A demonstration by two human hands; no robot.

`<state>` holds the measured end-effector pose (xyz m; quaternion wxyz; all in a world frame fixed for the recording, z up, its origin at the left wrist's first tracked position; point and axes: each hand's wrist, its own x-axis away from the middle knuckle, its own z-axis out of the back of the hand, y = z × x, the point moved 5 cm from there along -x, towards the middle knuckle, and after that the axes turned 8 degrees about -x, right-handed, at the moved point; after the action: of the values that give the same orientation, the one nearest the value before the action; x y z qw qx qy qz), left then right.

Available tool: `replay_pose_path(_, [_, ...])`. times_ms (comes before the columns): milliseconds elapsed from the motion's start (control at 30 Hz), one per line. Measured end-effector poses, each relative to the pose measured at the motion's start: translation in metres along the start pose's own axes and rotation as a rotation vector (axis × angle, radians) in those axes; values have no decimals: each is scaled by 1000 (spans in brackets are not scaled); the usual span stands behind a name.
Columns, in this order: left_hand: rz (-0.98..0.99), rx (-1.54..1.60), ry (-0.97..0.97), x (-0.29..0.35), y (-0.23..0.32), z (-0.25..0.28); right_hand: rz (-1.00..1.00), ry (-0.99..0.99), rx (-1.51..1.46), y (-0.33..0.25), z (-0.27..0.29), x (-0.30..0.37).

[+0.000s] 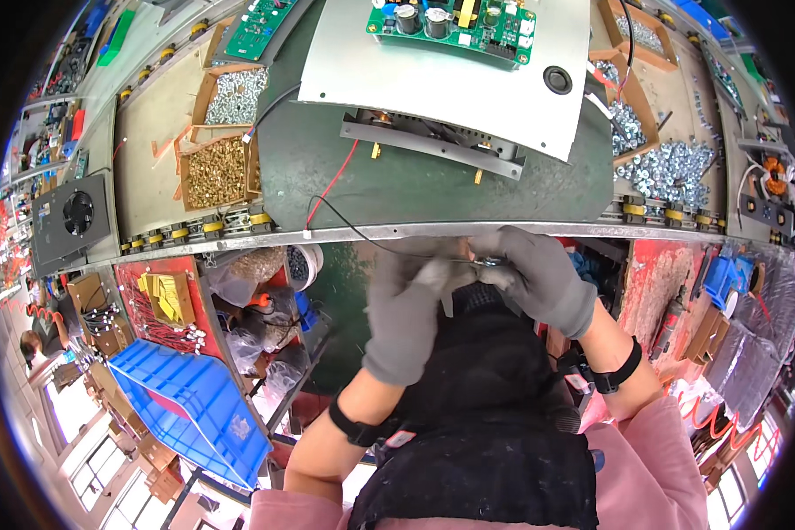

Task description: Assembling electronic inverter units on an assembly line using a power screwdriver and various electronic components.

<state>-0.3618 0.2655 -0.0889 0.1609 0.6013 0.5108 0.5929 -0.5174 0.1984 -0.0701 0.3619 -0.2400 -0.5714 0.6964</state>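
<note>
Both my hands wear grey gloves and are close together just in front of the bench edge. My right hand has its fingers closed on the end of a thin black wire, where something small and shiny shows at the fingertips. Next to it, my left hand is smeared by motion, so its grip cannot be made out. From the hands the wire runs left over the bench edge. A red wire hangs beside it from under a white metal panel. The panel carries a green circuit board and rests above a dark metal bracket.
Trays of brass standoffs and silver screws lie left. Loose silver fasteners lie right. A roller-lined metal rail edges the bench. Below left is a blue crate; another person is far left.
</note>
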Motion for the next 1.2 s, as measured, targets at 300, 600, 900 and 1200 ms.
replay_pose_path(300, [495,-1625,-192,8,31,142,210,-5,492,21,20,-4])
replay_pose_path(600, [-679,-1421,96,-138,68,-33,194,548,436,93,67,-57])
replay_pose_path(900, [-363,-1230,100,-200,42,-22,-8,588,-91,123,71,-74])
replay_pose_path(1200, [-426,-1176,148,-217,43,-30,307,604,951,111,63,-69])
